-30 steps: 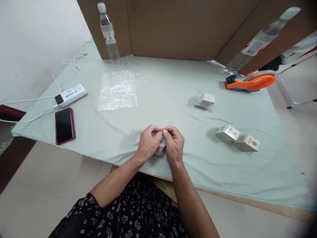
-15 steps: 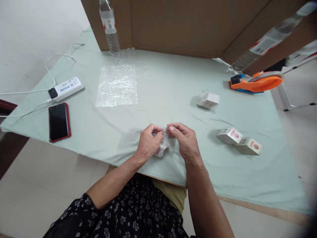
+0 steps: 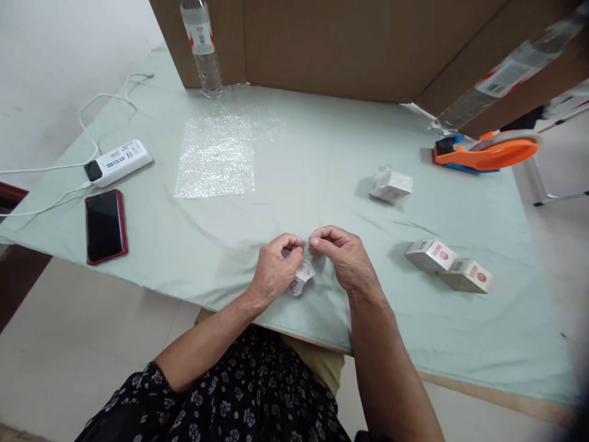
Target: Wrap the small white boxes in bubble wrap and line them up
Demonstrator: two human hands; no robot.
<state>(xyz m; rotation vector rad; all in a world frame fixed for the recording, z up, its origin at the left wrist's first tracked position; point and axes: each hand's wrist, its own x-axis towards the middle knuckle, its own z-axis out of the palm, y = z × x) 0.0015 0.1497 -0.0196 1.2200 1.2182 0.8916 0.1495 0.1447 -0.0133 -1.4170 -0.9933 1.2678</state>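
Note:
Near the front edge of the table, a small box in bubble wrap (image 3: 300, 277) lies under my left hand (image 3: 276, 264). The fingers of that hand are closed on the wrapped box and partly cover it. Just to its right, my right hand (image 3: 341, 255) is pinched, thumb against forefinger, close to the top of the wrap and to the left fingertips. What the pinch holds, if anything, is too small to make out.
A bubble wrap sheet (image 3: 216, 156) lies flat at back left. Two small boxes (image 3: 430, 253) touch at right, with a wrapped box (image 3: 391, 185) behind them. An orange tape dispenser (image 3: 488, 153), water bottles (image 3: 207, 58), a phone (image 3: 105, 226) and a white power bank (image 3: 120, 162) stand around.
The view has shifted slightly. My right thumb and forefinger have moved a little at the top of the wrap; my left hand stays on the wrapped box.

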